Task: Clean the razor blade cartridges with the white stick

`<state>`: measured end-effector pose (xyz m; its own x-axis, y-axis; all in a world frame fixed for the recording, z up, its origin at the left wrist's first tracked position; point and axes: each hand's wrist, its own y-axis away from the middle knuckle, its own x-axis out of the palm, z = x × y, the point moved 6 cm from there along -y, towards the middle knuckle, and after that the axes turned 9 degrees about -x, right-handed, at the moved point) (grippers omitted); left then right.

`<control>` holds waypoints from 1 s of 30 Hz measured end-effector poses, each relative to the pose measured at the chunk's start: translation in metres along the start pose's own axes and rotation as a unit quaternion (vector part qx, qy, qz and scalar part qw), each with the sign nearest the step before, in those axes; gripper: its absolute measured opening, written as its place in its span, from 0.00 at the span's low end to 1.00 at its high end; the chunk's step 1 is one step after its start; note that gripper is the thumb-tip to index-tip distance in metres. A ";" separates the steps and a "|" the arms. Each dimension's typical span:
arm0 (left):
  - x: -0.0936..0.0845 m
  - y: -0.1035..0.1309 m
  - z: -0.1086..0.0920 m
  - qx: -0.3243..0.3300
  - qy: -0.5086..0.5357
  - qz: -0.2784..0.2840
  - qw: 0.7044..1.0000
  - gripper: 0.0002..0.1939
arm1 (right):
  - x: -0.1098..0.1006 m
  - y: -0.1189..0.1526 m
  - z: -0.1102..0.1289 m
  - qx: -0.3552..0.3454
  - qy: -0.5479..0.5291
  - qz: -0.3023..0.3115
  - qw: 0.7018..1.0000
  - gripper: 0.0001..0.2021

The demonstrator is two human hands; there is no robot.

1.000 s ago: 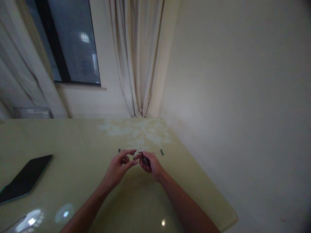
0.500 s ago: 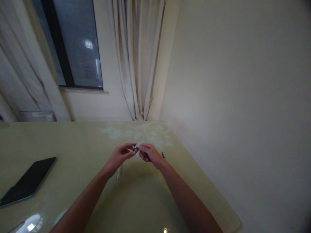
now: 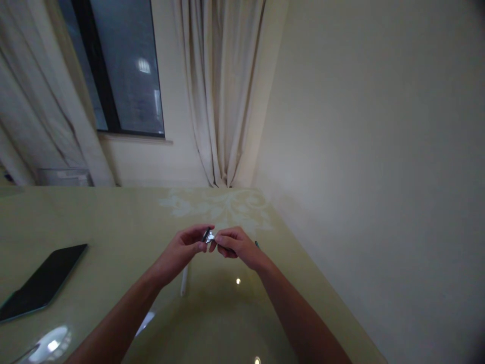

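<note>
Over the table (image 3: 212,323), my left hand (image 3: 186,248) pinches a small shiny metal piece with a dark part (image 3: 209,236) between thumb and fingers. My right hand (image 3: 237,243) is closed close beside it, its fingertips at the right side of the shiny piece. Something dark shows faintly under the right fingers, mostly hidden. A white pen-like stick (image 3: 184,281) lies on the table below my left hand. Just behind my right wrist, a small dark object (image 3: 256,244) is partly covered.
A black tablet-like slab (image 3: 44,278) lies on the table at the left. Behind the table are curtains (image 3: 223,101) and a dark window (image 3: 127,65). A bare wall (image 3: 371,151) runs along the table's right side.
The metal piece has turned and shows more of its shiny face. The dark item in my right hand is now mostly hidden, and my right wrist covers more of the small dark object.
</note>
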<state>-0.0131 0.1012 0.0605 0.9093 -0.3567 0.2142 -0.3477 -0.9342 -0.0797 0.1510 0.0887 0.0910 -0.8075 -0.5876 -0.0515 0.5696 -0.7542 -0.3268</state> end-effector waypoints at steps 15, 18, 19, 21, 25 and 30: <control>0.023 0.008 -0.024 0.021 0.050 0.061 0.997 0.24 | 0.005 0.010 0.028 -0.028 0.008 -0.001 1.000 0.19; 0.026 0.009 -0.029 0.034 0.059 0.069 0.995 0.23 | 0.004 0.012 0.029 -0.028 0.002 0.002 1.000 0.18; 0.028 0.010 -0.030 0.035 0.059 0.072 0.995 0.23 | 0.004 0.013 0.030 -0.030 -0.001 0.004 1.000 0.18; 0.031 0.010 -0.032 0.038 0.065 0.082 0.994 0.23 | 0.004 0.014 0.031 -0.034 -0.006 0.008 0.999 0.19; 0.037 0.011 -0.035 0.054 0.079 0.098 0.991 0.23 | 0.004 0.014 0.035 -0.047 0.001 0.010 0.999 0.20; 0.035 0.013 -0.037 0.054 0.068 0.084 0.993 0.23 | 0.005 0.013 0.038 -0.059 -0.005 0.011 0.998 0.19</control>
<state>0.0062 0.0764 0.1027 0.7984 -0.5109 0.3185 -0.4590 -0.8589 -0.2271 0.1607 0.0649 0.1220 -0.7925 -0.6078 -0.0503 0.5654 -0.7011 -0.4345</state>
